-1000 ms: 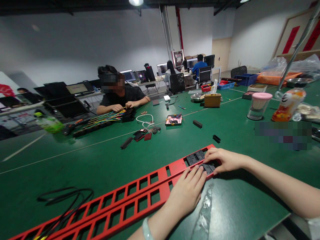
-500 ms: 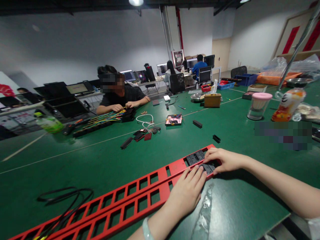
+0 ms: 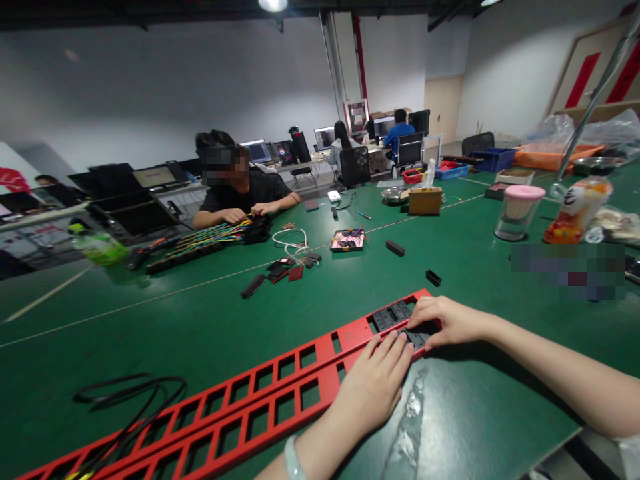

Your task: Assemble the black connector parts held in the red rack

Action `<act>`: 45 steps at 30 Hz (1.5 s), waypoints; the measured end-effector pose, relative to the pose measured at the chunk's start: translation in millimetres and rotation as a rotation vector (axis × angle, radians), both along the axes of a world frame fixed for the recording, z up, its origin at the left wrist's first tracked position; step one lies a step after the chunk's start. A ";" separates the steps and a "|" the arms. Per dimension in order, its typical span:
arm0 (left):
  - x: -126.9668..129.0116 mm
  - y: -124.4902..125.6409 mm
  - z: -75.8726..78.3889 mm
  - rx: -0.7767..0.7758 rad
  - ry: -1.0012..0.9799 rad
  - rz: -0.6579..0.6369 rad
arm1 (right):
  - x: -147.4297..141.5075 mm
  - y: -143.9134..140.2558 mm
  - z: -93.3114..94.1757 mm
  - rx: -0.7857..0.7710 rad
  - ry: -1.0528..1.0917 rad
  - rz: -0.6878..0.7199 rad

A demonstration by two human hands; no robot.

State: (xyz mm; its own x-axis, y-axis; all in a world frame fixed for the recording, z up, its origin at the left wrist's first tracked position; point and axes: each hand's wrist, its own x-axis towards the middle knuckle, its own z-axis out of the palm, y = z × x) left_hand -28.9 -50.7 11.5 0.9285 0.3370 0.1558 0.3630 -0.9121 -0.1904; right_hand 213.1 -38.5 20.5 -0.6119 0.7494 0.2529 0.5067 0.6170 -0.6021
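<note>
Two long red slotted strips (image 3: pixel 280 400) lie side by side on the green table, with rows of rectangular openings. At their right end, black rectangular modules (image 3: pixel 393 315) sit in the far strip, and another black module (image 3: pixel 416 339) shows in the near one, partly covered by my fingers. My left hand (image 3: pixel 375 380) rests flat across the near strip, fingers stretched out with the tips at the modules. My right hand (image 3: pixel 440 320) is curled over the right end, fingers and thumb gripping around the near black module; its fingertips are partly hidden.
Black cable (image 3: pixel 135 393) loops over the left part of the strips. Small black pieces (image 3: pixel 433 277) lie beyond them, near a small tray (image 3: pixel 348 240) of wires. A cup with a pink lid (image 3: pixel 519 213) stands at right. Across the table a person (image 3: pixel 240 187) handles coloured wires.
My right hand's fingers have shifted slightly at the end of the strips. My left hand and the strips stay in place.
</note>
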 end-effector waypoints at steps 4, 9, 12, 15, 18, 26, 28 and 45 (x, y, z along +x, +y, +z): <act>-0.1 0.8 -0.5 -0.003 0.005 -0.007 | -0.4 -0.7 -1.4 0.015 -0.005 0.000; 0.5 0.7 -0.2 -0.003 0.009 -0.001 | -1.5 -1.8 -1.8 0.026 -0.017 -0.006; 0.8 0.2 0.2 0.006 -0.007 -0.007 | -2.1 -1.4 -2.4 0.033 -0.008 -0.001; 1.1 -0.2 0.9 0.009 -0.013 -0.005 | -3.2 -0.7 -3.8 0.036 0.004 -0.005; 1.4 -0.4 1.6 -0.001 -0.003 0.001 | -4.2 -0.4 -5.8 0.031 0.024 -0.019; 1.4 0.4 0.2 0.015 -0.007 0.001 | -5.4 -3.1 -5.2 0.018 -0.003 -0.095; 1.5 0.4 0.3 0.018 -0.008 -0.001 | -7.1 -5.6 -2.7 0.016 -0.018 -0.128; 3.4 2.3 3.9 -0.024 0.013 -0.002 | -35.9 -41.0 3.1 0.008 0.193 -0.306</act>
